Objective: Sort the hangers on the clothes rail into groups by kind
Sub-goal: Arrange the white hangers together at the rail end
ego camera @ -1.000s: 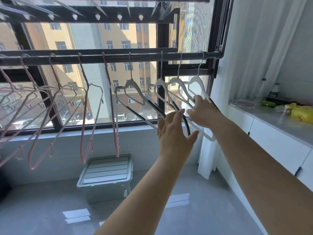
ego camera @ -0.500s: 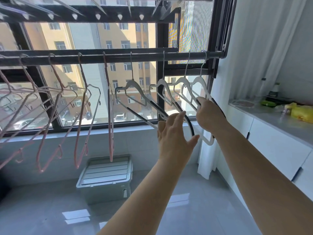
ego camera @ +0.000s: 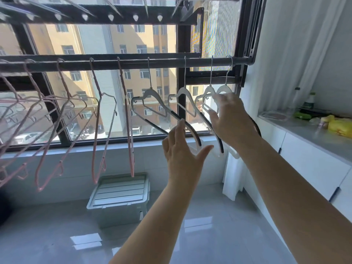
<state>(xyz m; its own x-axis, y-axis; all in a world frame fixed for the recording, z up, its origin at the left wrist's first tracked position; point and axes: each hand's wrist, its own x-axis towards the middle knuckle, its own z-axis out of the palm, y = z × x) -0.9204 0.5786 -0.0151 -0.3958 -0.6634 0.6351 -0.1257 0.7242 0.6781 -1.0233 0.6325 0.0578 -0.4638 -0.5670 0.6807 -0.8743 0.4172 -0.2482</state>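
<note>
Left hand (ego camera: 182, 155): released. Fingers straight, thumb spread, holding nothing. The tips reach the black-sleeved arm of one white hanger; contact cannot be confirmed.
Right hand (ego camera: 230, 121): motion-blurred. Fingers appear extended and laid against the two end hangers, not curled round them.
White hangers (ego camera: 151, 93): four, hooked on the rail. Two hang above the left fingers; two are bunched at the right fingertips.
Handling: judged light, rigid plastic, free to swing on the hook. The black sleeves probably resist slipping. Take hold at the shoulder just under the hook, then slide it along the rail.
Pink hangers (ego camera: 131, 168): thin wire type, well to the left of the left fingers, hanging at differing angles. Likely springy and prone to tangling.
Clothes rail (ego camera: 114, 64): dark bar above both hands.
Obstructions: the window frame (ego camera: 242, 44) just beyond the right fingers limits travel; neighbouring hooks may snag.
Storage box (ego camera: 118, 195): on the floor, below the left fingers.
Worktop (ego camera: 314, 136): right of the right fingers, carrying a bottle (ego camera: 309, 101) and a yellow bag (ego camera: 341, 127).
</note>
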